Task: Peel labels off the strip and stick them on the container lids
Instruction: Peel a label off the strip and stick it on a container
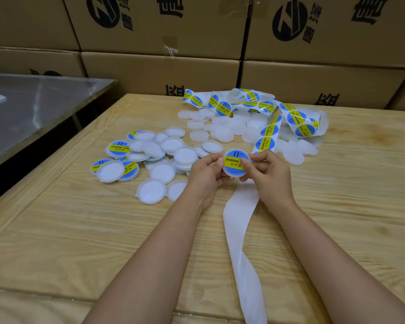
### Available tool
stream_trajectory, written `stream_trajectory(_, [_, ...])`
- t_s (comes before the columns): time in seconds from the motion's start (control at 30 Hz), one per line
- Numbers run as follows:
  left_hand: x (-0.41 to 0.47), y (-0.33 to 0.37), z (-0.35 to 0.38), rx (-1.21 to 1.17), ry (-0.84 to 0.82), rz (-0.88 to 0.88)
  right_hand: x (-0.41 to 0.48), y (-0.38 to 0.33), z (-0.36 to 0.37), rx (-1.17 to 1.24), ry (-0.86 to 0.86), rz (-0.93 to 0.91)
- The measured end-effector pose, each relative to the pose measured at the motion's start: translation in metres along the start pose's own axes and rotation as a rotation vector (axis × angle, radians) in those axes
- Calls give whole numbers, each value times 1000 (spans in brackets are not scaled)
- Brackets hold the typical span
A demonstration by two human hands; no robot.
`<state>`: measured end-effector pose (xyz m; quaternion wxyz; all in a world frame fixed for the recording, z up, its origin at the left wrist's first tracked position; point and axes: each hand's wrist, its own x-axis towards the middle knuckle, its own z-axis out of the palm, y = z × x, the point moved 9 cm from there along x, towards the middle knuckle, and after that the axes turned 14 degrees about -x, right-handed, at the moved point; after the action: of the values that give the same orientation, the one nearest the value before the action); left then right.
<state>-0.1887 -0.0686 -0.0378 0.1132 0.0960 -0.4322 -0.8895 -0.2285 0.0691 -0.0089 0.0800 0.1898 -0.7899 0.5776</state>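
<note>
Stacked cardboard boxes (161, 66) with black print filled the back. Wooden tabletop (80, 218) took up most of the view, with a steel table (33, 108) at far left, set apart from it.

Label strip (267, 118) lay in loose loops at the far side of the tabletop, carrying round blue/yellow labels. One run came down toward the right hand. Bare backing tape (241, 230), with its labels gone, trailed from under the hands toward the near edge.

Plain pile (227, 129) of white lids sat under and beside the strip loops. Done pile (164, 157) sat left of centre, mostly undersides up, a few showing labels, e.g. labelled lid (119, 148).

Left hand (204, 176) and right hand (269, 176) both gripped one lid (232, 173) just above the tabletop, between the two piles. Fingers were curled round its edges, left on the left rim, right on the right rim. Label (234, 161) was on the lid face, reading "SOLDERING", with both thumbs on it. Couldn't tell whether the right hand also held the strip behind it.
</note>
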Motion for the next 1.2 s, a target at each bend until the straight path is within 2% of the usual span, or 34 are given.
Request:
stream_trajectory(0.23, [-4, 4, 5, 167, -28, 56, 2, 11, -8, 123, 96, 166])
stream_trajectory(0.57, [-5, 3, 10, 230, -16, 99, 0, 26, -27, -42, 280, 238])
stream_trajectory(0.63, [-5, 13, 5, 248, 58, 191, 1, 24, -31, -126, 294, 190])
stream_trajectory(0.7, [-7, 34, -2, 358, 145, 369, 4, 20, -30, -284, 254, 139])
stream_trajectory(0.83, [-22, 83, -13, 738, 308, 737, 9, 24, -18, -564, 105, 119])
stream_trajectory(0.93, [-26, 103, -30, 1007, 445, 858, 9, 24, -14, -668, 71, 114])
stream_trajectory(1.07, [-17, 106, -52, 1223, 568, 720, 8, 19, -15, -775, 65, 68])
stream_trajectory(1.2, [-10, 101, -60, 1418, 586, 608, 9, 18, -21, -821, 88, 67])
